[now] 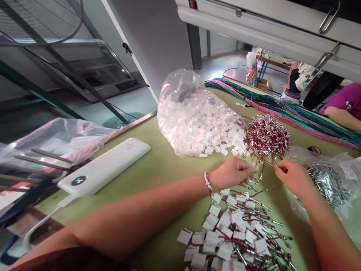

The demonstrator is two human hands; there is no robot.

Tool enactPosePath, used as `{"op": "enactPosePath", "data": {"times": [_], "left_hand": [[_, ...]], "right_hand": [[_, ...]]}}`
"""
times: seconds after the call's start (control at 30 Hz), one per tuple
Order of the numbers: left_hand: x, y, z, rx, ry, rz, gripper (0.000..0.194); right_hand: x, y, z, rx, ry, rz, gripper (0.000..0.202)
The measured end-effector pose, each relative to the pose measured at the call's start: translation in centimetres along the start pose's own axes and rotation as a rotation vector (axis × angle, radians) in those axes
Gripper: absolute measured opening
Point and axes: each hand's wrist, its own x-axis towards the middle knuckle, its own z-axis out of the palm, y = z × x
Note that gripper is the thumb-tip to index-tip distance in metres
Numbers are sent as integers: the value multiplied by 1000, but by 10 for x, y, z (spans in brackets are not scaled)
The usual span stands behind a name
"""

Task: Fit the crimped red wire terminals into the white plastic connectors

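1. left hand (237,173): fingertips pressed together, can't tell if anything's in them. red wire bundle (267,136) at 1-2 o'clock, near.
2. right hand (295,178): pinching a red wire (273,164) at the bundle's 5 o'clock edge.
3. white connectors (212,238) with wires at 6 o'clock from left hand.
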Motion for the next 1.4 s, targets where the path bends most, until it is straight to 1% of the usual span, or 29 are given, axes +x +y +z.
{"op": "enactPosePath", "data": {"times": [0.03,0.1,0.2,0.27,0.33,0.37,0.43,0.47,0.5,0.53,0.57,0.6,0.63,0.67,0.7,0.73,0.83,0.93,1.0,1.07,1.13,1.17,1.2,1.27,1.33,1.4], "left_hand": [[0,0,1,-32,-1,0,28],[0,-2,1,-110,-22,25,24],[0,-5,2,-270,-9,52,19],[-1,-5,2,-377,29,45,18],[-2,-3,1,-468,32,37,17],[-2,-2,0,-505,32,36,17],[-1,1,-3,-555,46,32,18],[0,2,-5,-558,60,20,18],[1,3,-6,-542,78,0,17],[2,3,-8,-513,99,-25,16],[4,3,-9,-478,119,-49,13],[5,3,-10,-443,138,-68,12],[5,2,-10,-406,154,-79,11],[6,2,-10,-368,165,-80,12],[6,1,-11,-330,168,-74,14],[6,0,-11,-289,168,-63,16],[5,-3,-12,-167,171,-29,25],[4,-5,-12,-73,159,13,29],[4,-5,-12,-16,144,26,28],[3,-3,-10,25,123,22,27],[1,-1,-7,55,98,39,25],[1,-1,-5,76,86,64,25],[0,0,-4,104,81,96,24],[-1,-1,-2,164,80,162,24],[-2,-2,0,203,73,211,25],[-1,-4,0,218,55,236,25]], "right_hand": [[-2,-5,6,56,25,-27,21],[-9,-17,19,160,27,-104,19],[-21,-34,36,174,46,-231,15],[-26,-41,42,179,66,-284,16],[-23,-41,40,184,31,-319,18],[-19,-37,36,166,7,-327,20],[-7,-20,22,64,6,-296,23],[-1,-8,13,-11,48,-248,24],[6,6,4,-120,148,-152,25],[12,20,-6,-260,198,-44,23],[17,34,-15,-393,184,67,21],[20,47,-22,-483,107,147,21],[22,57,-28,-510,3,182,23],[23,65,-32,-513,-68,193,23],[24,71,-33,-511,-129,192,23],[24,74,-32,-512,-161,182,21],[24,74,-23,-562,-152,151,15],[27,73,-18,-583,-127,125,15],[28,70,-21,-595,-107,132,16],[26,62,-25,-573,-30,147,17],[19,47,-25,-428,68,136,15],[14,37,-21,-311,98,110,15],[8,26,-15,-176,100,65,14],[-5,3,1,38,40,-76,18],[-15,-16,18,153,9,-189,17],[-21,-27,31,226,7,-241,16]]}}
